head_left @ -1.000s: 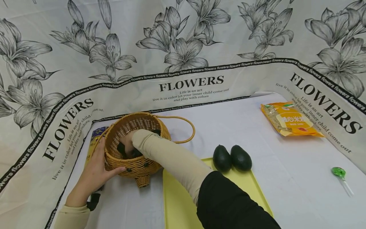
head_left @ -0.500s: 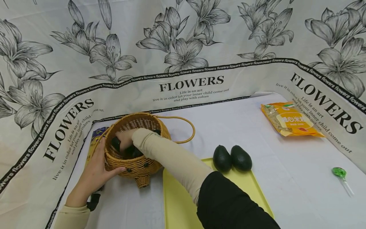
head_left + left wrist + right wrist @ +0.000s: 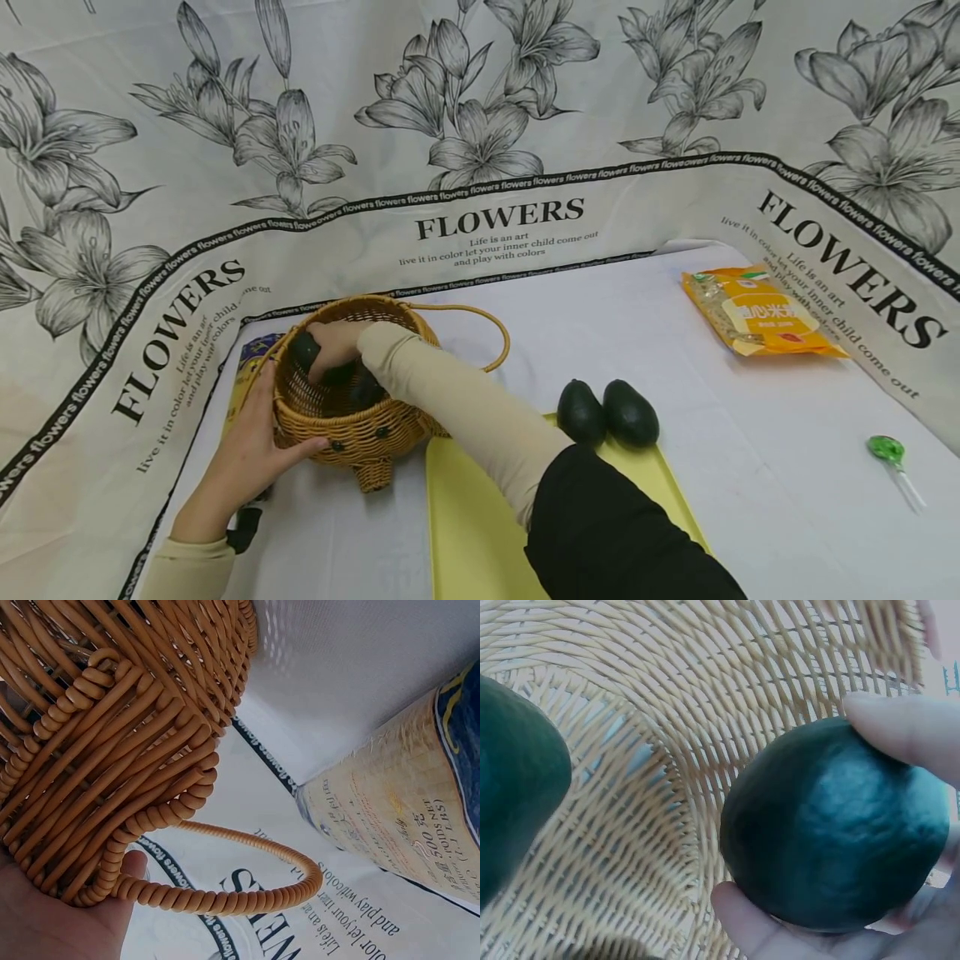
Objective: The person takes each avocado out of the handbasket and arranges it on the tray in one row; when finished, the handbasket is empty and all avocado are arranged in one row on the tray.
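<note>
A round wicker basket (image 3: pixel 322 432) with a looped handle stands at the left of the table. My left hand (image 3: pixel 247 442) holds its left side, the thumb along the front below the rim. Inside the basket, my right hand (image 3: pixel 335 343) grips a dark green avocado (image 3: pixel 832 825), thumb on one side and fingers on the other. Another avocado (image 3: pixel 517 780) lies in the basket, apart from the held one. Two more avocados, a left one (image 3: pixel 581 414) and a right one (image 3: pixel 631 415), sit side by side at the far end of a yellow tray (image 3: pixel 480 525).
Behind the left hand, a printed package (image 3: pixel 397 795) marked 500 stands partly hidden beside the basket. An orange snack bag (image 3: pixel 765 312) lies at the back right, and a green lollipop (image 3: pixel 888 450) nearer the right edge. A flower-print cloth (image 3: pixel 495 150) hangs behind the table.
My right hand has risen inside the basket towards its back left, lifting the avocado; the other avocado there shows more clearly. My left hand has stayed in place.
</note>
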### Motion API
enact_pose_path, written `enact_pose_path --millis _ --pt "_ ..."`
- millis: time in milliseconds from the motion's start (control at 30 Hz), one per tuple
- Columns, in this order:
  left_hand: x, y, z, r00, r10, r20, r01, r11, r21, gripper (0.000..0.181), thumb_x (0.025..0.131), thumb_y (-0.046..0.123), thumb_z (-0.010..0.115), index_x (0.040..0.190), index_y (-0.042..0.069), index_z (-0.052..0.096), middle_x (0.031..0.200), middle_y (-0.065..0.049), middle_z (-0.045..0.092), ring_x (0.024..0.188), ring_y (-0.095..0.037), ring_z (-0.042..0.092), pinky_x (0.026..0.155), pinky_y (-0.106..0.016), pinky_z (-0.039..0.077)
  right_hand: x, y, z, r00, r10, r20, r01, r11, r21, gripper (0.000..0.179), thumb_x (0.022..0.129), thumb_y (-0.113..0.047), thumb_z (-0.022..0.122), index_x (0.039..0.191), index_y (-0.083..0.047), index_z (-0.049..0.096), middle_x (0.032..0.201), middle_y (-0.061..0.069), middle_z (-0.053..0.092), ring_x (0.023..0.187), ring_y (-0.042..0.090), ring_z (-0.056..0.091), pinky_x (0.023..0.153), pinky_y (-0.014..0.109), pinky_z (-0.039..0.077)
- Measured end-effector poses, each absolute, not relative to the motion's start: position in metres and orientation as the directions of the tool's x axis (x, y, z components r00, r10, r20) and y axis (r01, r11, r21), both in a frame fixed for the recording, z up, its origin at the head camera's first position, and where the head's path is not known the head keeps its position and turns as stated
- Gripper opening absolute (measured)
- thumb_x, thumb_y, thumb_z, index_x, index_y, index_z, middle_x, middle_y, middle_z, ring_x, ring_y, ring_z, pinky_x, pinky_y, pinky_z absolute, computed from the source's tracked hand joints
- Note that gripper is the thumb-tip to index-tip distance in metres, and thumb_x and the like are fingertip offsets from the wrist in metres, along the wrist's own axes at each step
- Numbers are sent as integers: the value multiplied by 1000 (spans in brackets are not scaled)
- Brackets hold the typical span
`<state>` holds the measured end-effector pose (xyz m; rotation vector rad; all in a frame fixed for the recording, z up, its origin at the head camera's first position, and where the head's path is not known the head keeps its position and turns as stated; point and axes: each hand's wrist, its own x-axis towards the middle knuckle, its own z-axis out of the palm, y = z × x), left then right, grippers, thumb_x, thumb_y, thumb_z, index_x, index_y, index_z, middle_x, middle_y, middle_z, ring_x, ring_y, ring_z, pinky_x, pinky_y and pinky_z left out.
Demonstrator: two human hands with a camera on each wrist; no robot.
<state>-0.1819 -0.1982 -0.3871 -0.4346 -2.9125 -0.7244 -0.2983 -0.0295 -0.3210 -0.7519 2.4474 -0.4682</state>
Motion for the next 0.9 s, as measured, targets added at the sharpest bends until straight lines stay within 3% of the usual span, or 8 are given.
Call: enact_pose_path --millis 133,233,500,733,900 --pt "-182 -199 -387 -951 252 181 308 841 445 122 75 50 74 151 10 -11 159 -19 -3 141 -49 13 102 -70 25 -301 -23 -317 -720 -589 -368 -329 756 -565 83 90 -36 61 153 -26 9 155 -1 27 133 17 43 90 30 54" --pt "-182 -198 -387 -949 255 187 313 839 445 121 74 50 74 151 10 -11 158 -20 -3 141 -49 13 101 -70 25 -302 -16 -314 -729 -584 -358 -274 727 -629 80 90 -33 61 152 -28 11 152 1 32 125 19 50 78 34 58" --pt "-182 -198 -388 -950 252 182 309 838 450 121 75 50 74 151 10 -11 158 -22 -2 141 -50 14 103 -70 25 -303 4 -299 -714 -639 -286 -356 683 -637 77 92 -35 58 153 -21 13 147 7 38 120 20 53 70 29 58" --pt "-181 -198 -387 -950 252 182 308 839 448 122 75 50 74 151 13 -13 158 -22 -2 140 -51 14 102 -70 25 -298 24 -282 -725 -656 -212 -371 630 -682 78 91 -34 59 153 -21 13 144 12 39 106 21 59 67 30 59" --pt "-181 -198 -386 -952 251 176 304 841 448 122 75 51 73 151 14 -15 158 -21 -3 140 -50 14 103 -70 24 -295 42 -270 -743 -650 -159 -379 605 -700 79 90 -34 59 153 -24 13 146 13 38 104 22 61 62 26 58"
